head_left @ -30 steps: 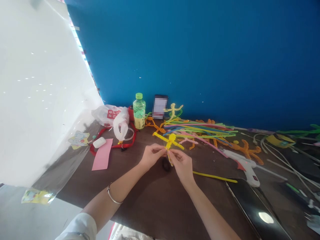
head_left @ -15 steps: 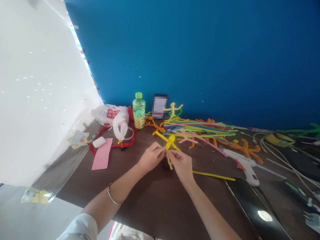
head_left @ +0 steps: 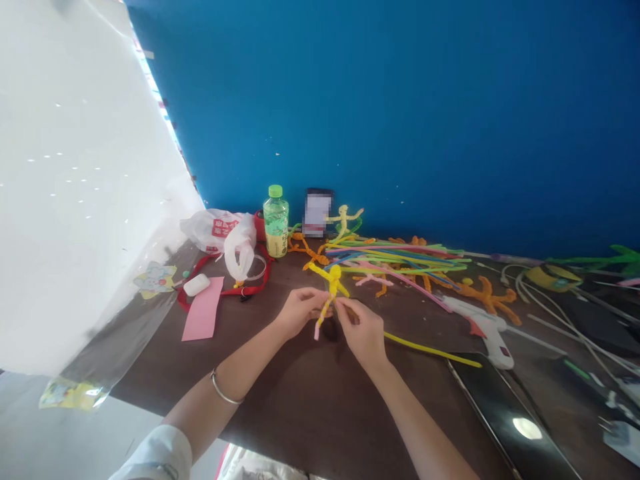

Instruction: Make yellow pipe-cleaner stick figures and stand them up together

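Note:
A yellow pipe-cleaner figure (head_left: 330, 283) is held up above the dark wooden table (head_left: 300, 400), with its arms spread and a yellow-and-pink twisted leg pointing down and left. My left hand (head_left: 300, 312) pinches it from the left, a metal bangle (head_left: 223, 390) on that wrist. My right hand (head_left: 360, 331) grips it from the right, the fingertips close to the left hand's. A loose yellow pipe cleaner (head_left: 430, 350) lies just right of my right hand, not touching it.
A heap of multicoloured pipe cleaners (head_left: 395, 260) lies behind the hands, with a hot glue gun (head_left: 485, 330) and an orange figure (head_left: 487, 297) to the right. To the left are pink paper (head_left: 203, 308), a plastic bag (head_left: 220, 230) and a green-capped bottle (head_left: 276, 221). A black tablet (head_left: 505, 417) sits front right.
The figure has turned in my fingers. Its long leg swung from pointing down and right to pointing down and left, and the hands stay on it.

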{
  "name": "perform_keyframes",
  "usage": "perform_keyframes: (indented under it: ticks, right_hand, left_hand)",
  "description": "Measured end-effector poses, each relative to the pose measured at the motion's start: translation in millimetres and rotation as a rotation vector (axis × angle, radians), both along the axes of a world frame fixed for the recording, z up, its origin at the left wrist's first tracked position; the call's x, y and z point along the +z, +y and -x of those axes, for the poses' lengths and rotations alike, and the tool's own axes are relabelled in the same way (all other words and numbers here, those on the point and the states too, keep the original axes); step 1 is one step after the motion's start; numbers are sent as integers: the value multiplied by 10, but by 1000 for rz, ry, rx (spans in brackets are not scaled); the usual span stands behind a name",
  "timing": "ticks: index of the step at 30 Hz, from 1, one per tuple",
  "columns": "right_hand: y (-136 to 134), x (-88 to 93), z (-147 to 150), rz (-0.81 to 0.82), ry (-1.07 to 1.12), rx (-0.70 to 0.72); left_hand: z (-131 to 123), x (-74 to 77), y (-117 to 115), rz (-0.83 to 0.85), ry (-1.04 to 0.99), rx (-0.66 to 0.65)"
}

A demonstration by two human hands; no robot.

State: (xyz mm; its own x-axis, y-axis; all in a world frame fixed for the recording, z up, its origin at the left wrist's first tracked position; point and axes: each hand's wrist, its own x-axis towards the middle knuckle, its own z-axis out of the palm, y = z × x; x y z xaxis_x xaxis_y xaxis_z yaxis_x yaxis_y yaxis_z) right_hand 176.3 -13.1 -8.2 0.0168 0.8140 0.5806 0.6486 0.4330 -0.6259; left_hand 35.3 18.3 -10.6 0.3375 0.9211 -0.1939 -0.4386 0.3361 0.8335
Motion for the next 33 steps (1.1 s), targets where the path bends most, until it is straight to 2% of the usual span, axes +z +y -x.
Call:
perform_keyframes:
  ticks: [5,10,17,23,30,33]
  right_hand:
    - [0,-9,-63,-226,-348,52]
    - [-23,38,-109,-301,-558,75]
    - [0,15,-37,-236,-296,13]
    - [-14,24,-12,-189,-322,-4]
    - [-13,35,8,-69,-132,-8]
    - [-6,25,-13,-68,-166,20]
  left_hand:
    - [14,-6,8,117,-118,-105]
    - [15,3,8,95,-172,-173]
    - [-21,-4,4,1,-114,-53]
    - [-33,-25,-6,-77,-9,-21]
    - [-37,-65,-19,-192,264,68]
    - [-42,-76,-9,-156,237,55]
